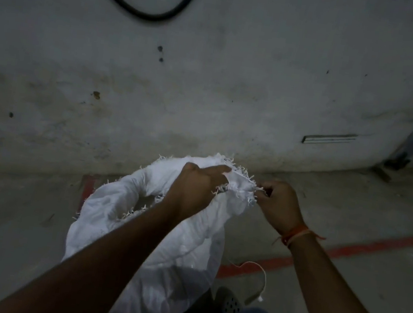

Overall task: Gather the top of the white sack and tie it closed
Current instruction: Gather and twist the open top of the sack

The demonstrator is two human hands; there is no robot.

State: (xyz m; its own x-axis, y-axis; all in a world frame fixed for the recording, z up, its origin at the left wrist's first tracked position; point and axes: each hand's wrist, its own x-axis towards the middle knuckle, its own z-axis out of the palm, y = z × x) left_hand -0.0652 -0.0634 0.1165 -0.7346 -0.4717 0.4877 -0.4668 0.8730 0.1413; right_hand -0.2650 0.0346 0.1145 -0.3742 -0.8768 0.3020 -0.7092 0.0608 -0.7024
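A crumpled white woven sack with a frayed rim stands on the grey concrete floor, near a stained pale wall. Its mouth gapes on the left; the right part of the rim is bunched up between the hands. The left hand grips the gathered fabric from the near side, forefinger stretched along it. Just right of it, the right hand pinches the frayed edge. A thin white cord lies on the floor right of the sack, across a red painted line.
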